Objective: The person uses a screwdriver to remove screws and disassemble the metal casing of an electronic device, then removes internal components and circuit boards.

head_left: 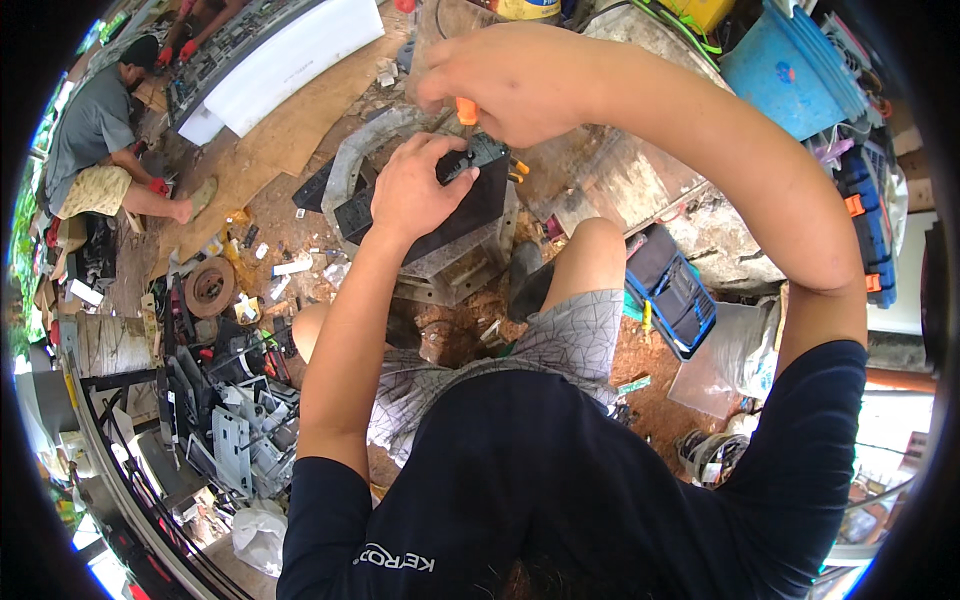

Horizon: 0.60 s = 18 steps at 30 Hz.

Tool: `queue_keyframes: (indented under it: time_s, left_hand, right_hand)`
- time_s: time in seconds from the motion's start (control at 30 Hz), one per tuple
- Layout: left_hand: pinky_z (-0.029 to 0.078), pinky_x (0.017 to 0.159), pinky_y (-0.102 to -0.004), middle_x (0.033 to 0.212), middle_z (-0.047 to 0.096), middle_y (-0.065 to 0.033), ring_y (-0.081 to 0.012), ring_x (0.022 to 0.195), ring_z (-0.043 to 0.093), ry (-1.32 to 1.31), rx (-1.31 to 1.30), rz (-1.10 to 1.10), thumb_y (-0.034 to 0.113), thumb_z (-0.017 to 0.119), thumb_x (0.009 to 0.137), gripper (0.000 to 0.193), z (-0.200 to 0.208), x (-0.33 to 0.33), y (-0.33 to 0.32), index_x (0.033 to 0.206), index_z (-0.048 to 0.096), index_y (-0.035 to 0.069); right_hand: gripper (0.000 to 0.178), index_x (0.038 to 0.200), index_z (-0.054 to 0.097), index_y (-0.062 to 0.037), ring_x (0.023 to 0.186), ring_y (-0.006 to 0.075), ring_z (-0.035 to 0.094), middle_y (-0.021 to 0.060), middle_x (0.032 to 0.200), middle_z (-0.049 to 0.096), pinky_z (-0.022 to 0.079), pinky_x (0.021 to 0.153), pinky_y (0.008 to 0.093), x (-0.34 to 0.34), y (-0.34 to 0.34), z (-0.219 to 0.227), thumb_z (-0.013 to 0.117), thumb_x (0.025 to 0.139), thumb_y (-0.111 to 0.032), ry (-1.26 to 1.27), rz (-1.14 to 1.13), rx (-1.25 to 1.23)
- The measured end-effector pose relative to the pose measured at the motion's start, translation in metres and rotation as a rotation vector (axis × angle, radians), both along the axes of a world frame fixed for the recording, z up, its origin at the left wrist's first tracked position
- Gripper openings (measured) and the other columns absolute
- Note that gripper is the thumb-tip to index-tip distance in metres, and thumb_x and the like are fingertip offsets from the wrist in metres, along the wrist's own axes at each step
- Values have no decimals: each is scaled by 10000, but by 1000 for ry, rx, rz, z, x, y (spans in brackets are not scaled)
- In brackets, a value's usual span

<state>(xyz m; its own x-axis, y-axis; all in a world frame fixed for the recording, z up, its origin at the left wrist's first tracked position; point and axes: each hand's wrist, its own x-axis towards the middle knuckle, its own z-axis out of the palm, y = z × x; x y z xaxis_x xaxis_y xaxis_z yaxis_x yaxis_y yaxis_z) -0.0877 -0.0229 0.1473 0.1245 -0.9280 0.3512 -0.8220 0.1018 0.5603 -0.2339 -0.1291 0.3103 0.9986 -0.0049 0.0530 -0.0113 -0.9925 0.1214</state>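
- black flat panel (470,215) lies on a grey metal frame (440,265) just beyond the person's knees, at mid scene.
- left hand (415,190) presses down on the panel, fingers curled round a small dark part (478,155).
- right hand (505,85) is clenched round an orange-handled screwdriver (466,110) just above that part.
- blue-edged black case (672,288) lies to the right.
- far left, another person (95,135) crouches by a long white panel (290,60).

Matt black plastic panel (470,215) on dull grey metal frame (440,270) (scuffed), glossy orange screwdriver handle (466,110).
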Motion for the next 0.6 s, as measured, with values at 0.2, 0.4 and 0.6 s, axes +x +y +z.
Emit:
queue_keyframes:
  time_s: [0.2, 0.4, 0.6]
  left_hand:
    - [477, 972, -428, 1153, 655, -95, -332, 1139, 601, -10, 16, 8, 325, 732, 854, 351, -1, 2, 2, 1137, 682, 123]
    - [464, 1008, -421, 1200, 652, -100, -325, 1169, 592, -21, 44, 15, 329, 713, 866, 382, 0, 1, 2, 1191, 671, 134]
    - [455, 1025, -423, 1244, 641, -138, -321, 1184, 589, 38, 62, 21, 310, 733, 835, 562, -3, 7, 2, 1308, 568, 54]
  right_hand:
    - [294, 1117, 655, -85, 983, 323, 673, 101, 1045, 674, 553, 815, 435, 0, 5, 4, 676, 830, -143, 153, -188, -97]
    - [143, 937, 701, -42, 816, 340, 715, 132, 865, 718, 576, 680, 432, -28, 6, -11, 652, 822, -112, -49, -202, -133]
    - [220, 972, 717, -52, 863, 342, 699, 131, 979, 713, 565, 701, 423, -50, 7, -17, 632, 916, -247, -339, -411, -125]
